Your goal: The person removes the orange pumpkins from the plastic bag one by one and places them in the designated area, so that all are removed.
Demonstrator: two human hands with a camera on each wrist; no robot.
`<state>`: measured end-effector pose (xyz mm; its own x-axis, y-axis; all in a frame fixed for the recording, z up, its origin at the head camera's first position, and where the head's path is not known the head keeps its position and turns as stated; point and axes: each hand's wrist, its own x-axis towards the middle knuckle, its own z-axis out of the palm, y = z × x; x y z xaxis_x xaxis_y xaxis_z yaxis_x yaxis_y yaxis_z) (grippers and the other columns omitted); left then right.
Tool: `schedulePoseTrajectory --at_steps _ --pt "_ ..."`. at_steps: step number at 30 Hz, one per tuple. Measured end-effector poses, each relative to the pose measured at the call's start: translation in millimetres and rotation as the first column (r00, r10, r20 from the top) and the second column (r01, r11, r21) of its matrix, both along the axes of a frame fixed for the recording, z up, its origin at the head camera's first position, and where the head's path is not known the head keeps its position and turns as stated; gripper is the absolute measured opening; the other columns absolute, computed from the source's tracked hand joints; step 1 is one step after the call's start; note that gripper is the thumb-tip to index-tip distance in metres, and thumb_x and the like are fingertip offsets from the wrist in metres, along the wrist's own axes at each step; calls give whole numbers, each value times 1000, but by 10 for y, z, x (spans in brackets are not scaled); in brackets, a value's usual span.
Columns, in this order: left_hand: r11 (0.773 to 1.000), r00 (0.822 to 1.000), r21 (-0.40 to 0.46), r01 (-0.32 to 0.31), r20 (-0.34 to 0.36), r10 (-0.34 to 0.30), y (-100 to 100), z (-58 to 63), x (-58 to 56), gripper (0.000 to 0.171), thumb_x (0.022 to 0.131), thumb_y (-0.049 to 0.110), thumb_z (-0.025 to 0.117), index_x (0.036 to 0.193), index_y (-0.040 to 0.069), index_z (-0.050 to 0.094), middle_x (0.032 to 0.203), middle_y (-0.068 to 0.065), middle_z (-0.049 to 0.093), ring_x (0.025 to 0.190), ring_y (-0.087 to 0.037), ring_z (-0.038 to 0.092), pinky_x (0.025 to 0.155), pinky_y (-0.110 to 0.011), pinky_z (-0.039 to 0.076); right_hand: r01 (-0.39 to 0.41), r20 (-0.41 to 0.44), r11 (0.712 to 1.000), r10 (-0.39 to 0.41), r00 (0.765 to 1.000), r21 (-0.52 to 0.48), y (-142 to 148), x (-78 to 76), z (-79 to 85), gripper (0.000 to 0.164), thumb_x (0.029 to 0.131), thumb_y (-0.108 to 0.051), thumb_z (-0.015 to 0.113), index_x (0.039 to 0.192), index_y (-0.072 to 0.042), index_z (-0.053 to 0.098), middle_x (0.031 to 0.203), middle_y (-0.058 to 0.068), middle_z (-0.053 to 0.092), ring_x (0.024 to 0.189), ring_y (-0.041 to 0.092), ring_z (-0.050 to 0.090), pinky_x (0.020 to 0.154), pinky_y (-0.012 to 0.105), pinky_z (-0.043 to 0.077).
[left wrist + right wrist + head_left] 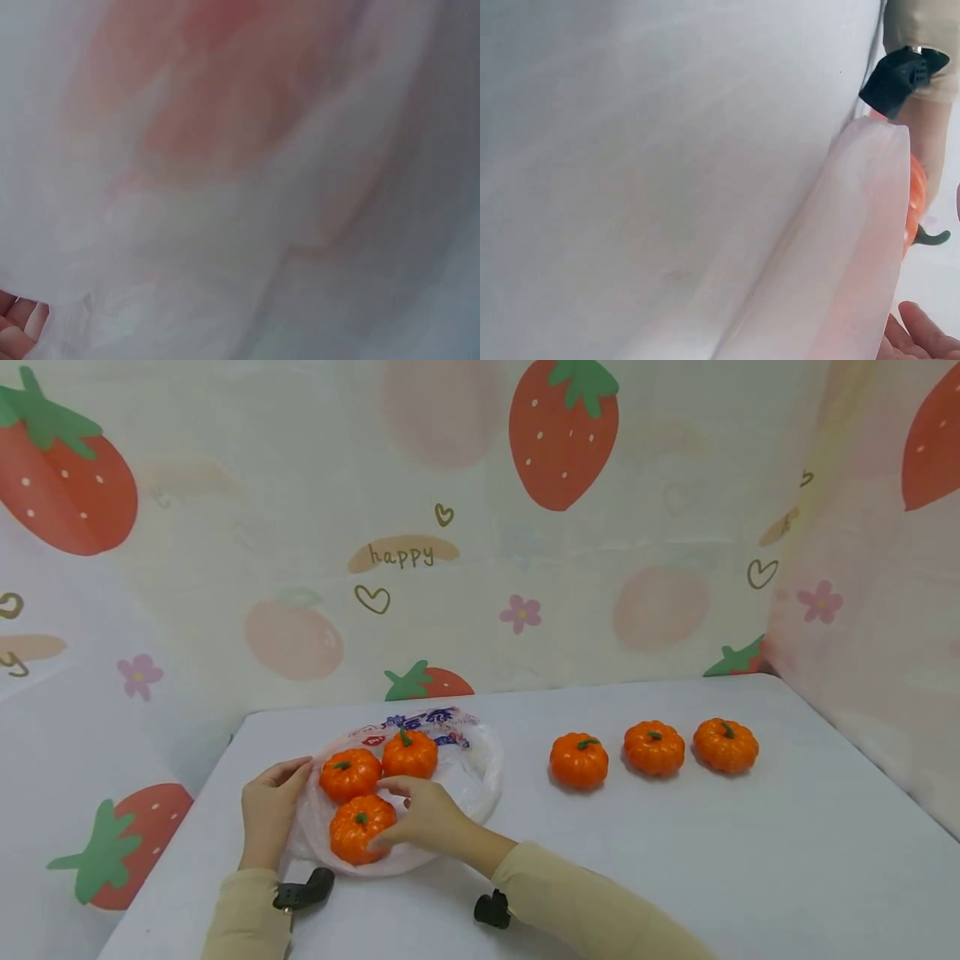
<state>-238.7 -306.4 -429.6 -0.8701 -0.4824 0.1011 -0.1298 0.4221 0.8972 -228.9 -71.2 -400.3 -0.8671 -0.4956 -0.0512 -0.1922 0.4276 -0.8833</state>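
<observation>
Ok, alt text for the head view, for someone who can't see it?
A person's right hand is at the nearest of three orange pumpkins in a plastic bag, whose left edge the left hand pinches. Farther right, three more pumpkins stand in a row on the white table.

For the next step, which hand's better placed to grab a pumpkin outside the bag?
Probably the right hand: it's nearer the leftmost loose pumpkin, though now at the front bagged pumpkin. The left hand is farther, pinching the edge of the plastic bag.
</observation>
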Motion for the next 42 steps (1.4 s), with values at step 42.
schedulePoseTrajectory --at_steps 42 --pt "1000 1000 -15 -22 -17 22 -4 17 -1 39 97 38 62 120 8 72 123 -11 71 100 3 55 80 -2 41 39 -32 997 -37 999 69 79 58 212 74 70 -26 91 136 -14 61 135 4 63 124 22 56 106 39 49"
